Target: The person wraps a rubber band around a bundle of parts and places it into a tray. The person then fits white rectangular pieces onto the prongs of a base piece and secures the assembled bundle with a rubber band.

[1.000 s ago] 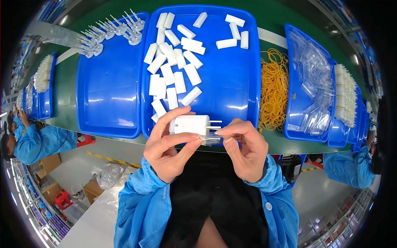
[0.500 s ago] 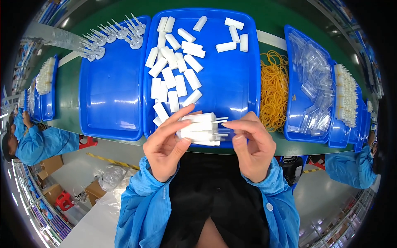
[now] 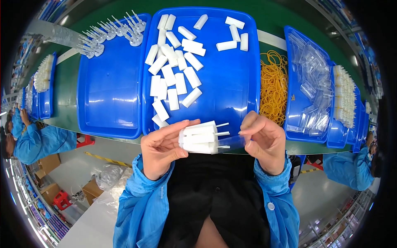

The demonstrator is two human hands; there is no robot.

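My left hand (image 3: 163, 146) is closed around the left end of a bundle of white blocks (image 3: 198, 138), held sideways over the front edge of the middle blue tray (image 3: 235, 95). Several thin white prongs (image 3: 223, 133) stick out of the bundle's right end. From between the prongs a clear plastic strip (image 3: 233, 144) runs rightward, its far end pinched in the fingers of my right hand (image 3: 264, 142). Loose white blocks (image 3: 168, 74) lie in the middle tray, mostly along its left side. How the strip sits inside the bundle is hidden.
To the left is a blue tray (image 3: 108, 99) with clear pronged stands (image 3: 134, 31) along its back. Yellow rubber bands (image 3: 273, 91) are heaped right of the middle tray. Beyond them, another tray (image 3: 295, 134) holds clear plastic pieces (image 3: 312, 74). People in blue sleeves (image 3: 51, 144) sit at both sides.
My right hand has moved right and slightly down, drawing the clear strip out between the hands. The bundle in my left hand has turned a little and sits lower.
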